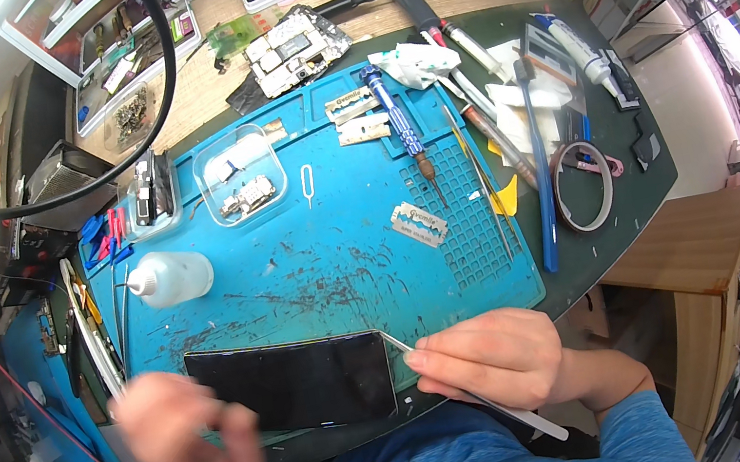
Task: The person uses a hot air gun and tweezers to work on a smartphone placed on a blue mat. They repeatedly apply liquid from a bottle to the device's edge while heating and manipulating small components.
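A black smartphone (299, 387) lies lengthwise at the near edge of the blue repair mat (298, 273), its dark screen facing up. My right hand (501, 358) pinches a thin metal pry tool (540, 423). The tool's narrow tip reaches the phone's far right corner, while its broad rounded end sticks out below my hand. At the phone's left end is my left hand (188, 436), smeared by motion. Its fingers look bent, but whether they grip anything is unclear. Just beyond the left hand stands a white squeeze bottle (169, 278).
A razor blade (419, 224) and a blue screwdriver (394, 113) lie on the mat, near a clear tub (241, 174) of small parts. Tweezers, syringes, a blue brush (541, 171) and a tape roll (584, 185) crowd the right. A black cable (162, 119) arches at upper left.
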